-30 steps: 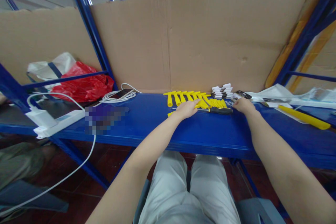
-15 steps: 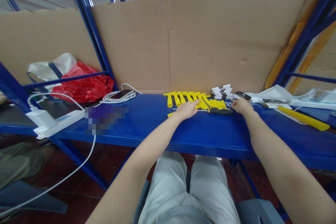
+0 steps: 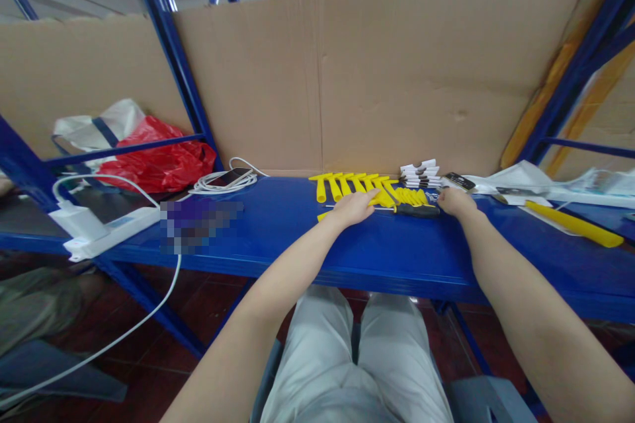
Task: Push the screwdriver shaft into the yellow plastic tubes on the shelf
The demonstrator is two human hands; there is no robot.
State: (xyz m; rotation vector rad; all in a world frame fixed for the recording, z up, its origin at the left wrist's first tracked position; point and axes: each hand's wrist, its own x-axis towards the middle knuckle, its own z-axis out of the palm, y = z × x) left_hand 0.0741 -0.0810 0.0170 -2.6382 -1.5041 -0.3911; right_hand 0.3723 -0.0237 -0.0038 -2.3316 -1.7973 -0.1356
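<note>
My left hand [image 3: 354, 207] is closed around a yellow plastic piece [image 3: 383, 198], whose end shows past my fingers. Behind it stands a row of yellow T-shaped plastic pieces [image 3: 341, 186]. A screwdriver [image 3: 417, 211] with a black and yellow handle lies on the blue table between my hands, its shaft running towards the left hand. Small yellow pieces [image 3: 411, 196] lie in a row just behind the handle. My right hand [image 3: 457, 202] is closed, fingertips pinched down beside small parts [image 3: 432, 197]; what they hold is too small to make out.
A stack of white and black pieces [image 3: 421, 174] stands by the cardboard wall [image 3: 397, 79]. At right are a black-labelled packet [image 3: 459, 181], clear plastic bags [image 3: 526, 176] and a long yellow piece [image 3: 575, 223]. A phone [image 3: 231, 177], white cable, power strip [image 3: 124, 230] and red bag [image 3: 159, 157] lie left.
My right hand and forearm have shifted very slightly left. The left hand stays almost still, and the things on the table have not visibly moved.
</note>
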